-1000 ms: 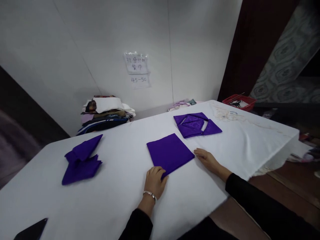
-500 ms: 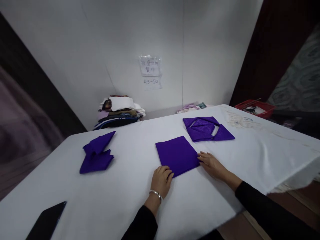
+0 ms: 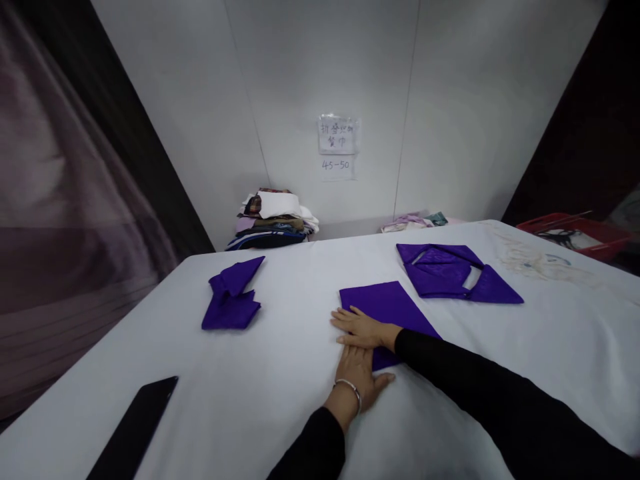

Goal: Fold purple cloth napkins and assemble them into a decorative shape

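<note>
A purple cloth napkin [image 3: 393,301], folded into a flat square, lies on the white tablecloth in front of me. My right hand [image 3: 364,330] rests flat across the napkin's left side, fingers spread and pointing left past its edge. Just below it, my left hand [image 3: 358,375], with a silver bracelet at the wrist, lies palm down at the near left corner. Its fingertips are partly covered by my right hand, and its thumb sticks out to the right. My right forearm hides part of the napkin's right side.
A folded purple napkin with pointed ends [image 3: 233,297] lies to the left; a flat purple folded ring of cloth [image 3: 445,272] lies back right. A black flat device [image 3: 135,427] is front left. Piled clothes [image 3: 273,220] and a red basket [image 3: 595,243] stand beyond the table [image 3: 295,373].
My right hand has moved from the napkin's right corner across to its left edge, beside my left hand. My left hand has flattened out. The view has swung left.
</note>
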